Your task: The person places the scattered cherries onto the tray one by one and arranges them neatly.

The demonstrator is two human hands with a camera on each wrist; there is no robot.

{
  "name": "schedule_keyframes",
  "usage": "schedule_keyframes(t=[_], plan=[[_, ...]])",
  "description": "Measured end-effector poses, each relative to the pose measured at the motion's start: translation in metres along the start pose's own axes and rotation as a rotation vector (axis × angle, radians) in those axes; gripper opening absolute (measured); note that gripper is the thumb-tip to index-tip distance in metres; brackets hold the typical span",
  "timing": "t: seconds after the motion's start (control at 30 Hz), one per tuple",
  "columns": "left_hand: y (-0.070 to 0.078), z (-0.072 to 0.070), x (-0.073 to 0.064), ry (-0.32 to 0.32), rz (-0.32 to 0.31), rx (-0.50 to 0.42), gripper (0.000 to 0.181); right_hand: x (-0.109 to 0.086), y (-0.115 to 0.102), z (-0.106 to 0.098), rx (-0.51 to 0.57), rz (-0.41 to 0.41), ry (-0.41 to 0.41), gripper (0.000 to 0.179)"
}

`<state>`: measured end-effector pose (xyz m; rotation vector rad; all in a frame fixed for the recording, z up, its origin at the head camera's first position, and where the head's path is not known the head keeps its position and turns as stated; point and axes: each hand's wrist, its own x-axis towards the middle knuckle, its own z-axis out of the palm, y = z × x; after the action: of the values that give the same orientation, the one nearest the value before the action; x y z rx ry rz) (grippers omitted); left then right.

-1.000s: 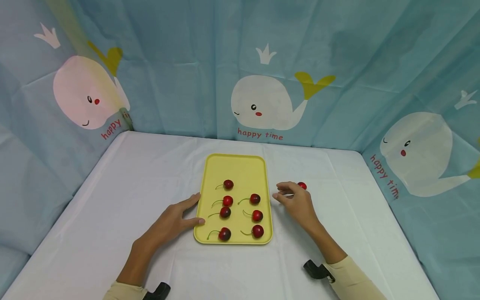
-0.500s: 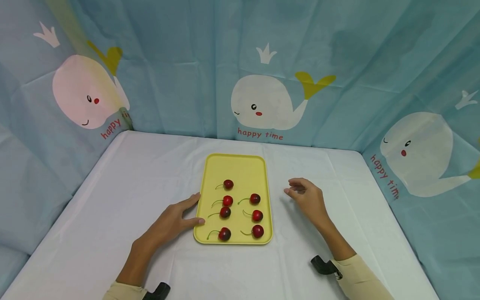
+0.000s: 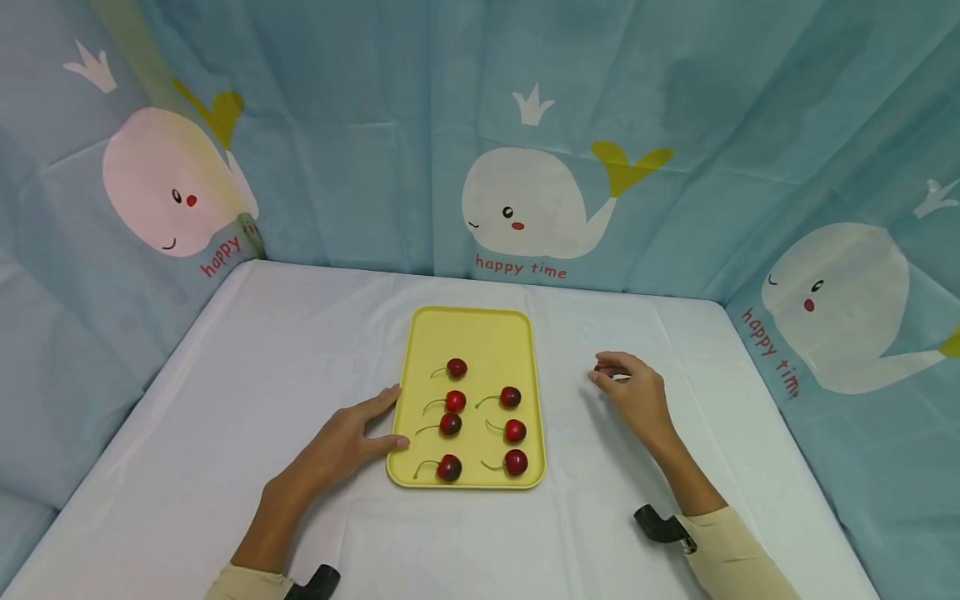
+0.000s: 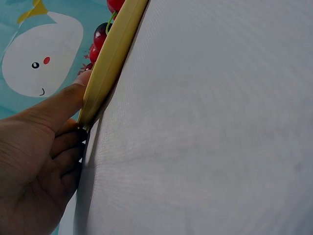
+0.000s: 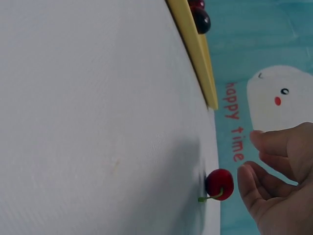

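A yellow tray (image 3: 472,333) lies on the white-covered table, with several stemmed cherries in two uneven rows, among them a cherry (image 3: 515,462) at its near right corner. At the tray's left side my left hand (image 3: 341,446) holds the edge, thumb over the rim and fingers against the outside, as the left wrist view shows. To the right of the tray, my right hand (image 3: 637,400) hovers with bent fingers and a gap between thumb and fingers. Close by its fingertips one loose cherry (image 5: 219,184) rests on the cloth, mostly hidden by the hand in the head view.
White cloth (image 3: 300,333) covers the table around the tray. Blue curtains (image 3: 360,183) printed with whales enclose the back and both sides. Black wrist mounts (image 3: 660,525) stick out from both sleeves.
My right hand has moved right, away from the tray, to the loose cherry, which has gone from showing behind the hand to lying near the fingertips. My left hand and the tray stay put.
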<state>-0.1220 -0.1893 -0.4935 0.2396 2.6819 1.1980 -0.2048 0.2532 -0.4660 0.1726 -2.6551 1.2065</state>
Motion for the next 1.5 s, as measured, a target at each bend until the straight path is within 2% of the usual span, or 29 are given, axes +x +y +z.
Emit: schedule_keyframes(t=[0.2,0.47,0.83,1.1,1.23,1.5], plan=[[0.0,0.0,0.0,0.002,-0.002,-0.003,0.097,0.004,0.005,-0.005,-0.032,0.036,-0.014,0.032],[0.001,0.0,0.0,0.0,-0.01,-0.003,0.097,0.006,0.006,-0.01,-0.12,0.12,-0.103,0.031],[0.001,0.0,0.0,0.001,-0.011,-0.002,0.096,0.007,0.012,-0.01,-0.159,0.103,-0.134,0.031],[0.002,0.0,-0.001,-0.004,-0.012,-0.007,0.097,0.005,0.014,-0.01,-0.172,0.167,-0.211,0.032],[0.002,0.0,-0.001,-0.004,-0.012,-0.01,0.097,0.005,0.016,-0.009,-0.151,0.178,-0.207,0.034],[0.001,0.0,0.0,0.002,-0.006,-0.011,0.097,0.003,0.016,-0.007,-0.15,0.134,-0.165,0.027]])
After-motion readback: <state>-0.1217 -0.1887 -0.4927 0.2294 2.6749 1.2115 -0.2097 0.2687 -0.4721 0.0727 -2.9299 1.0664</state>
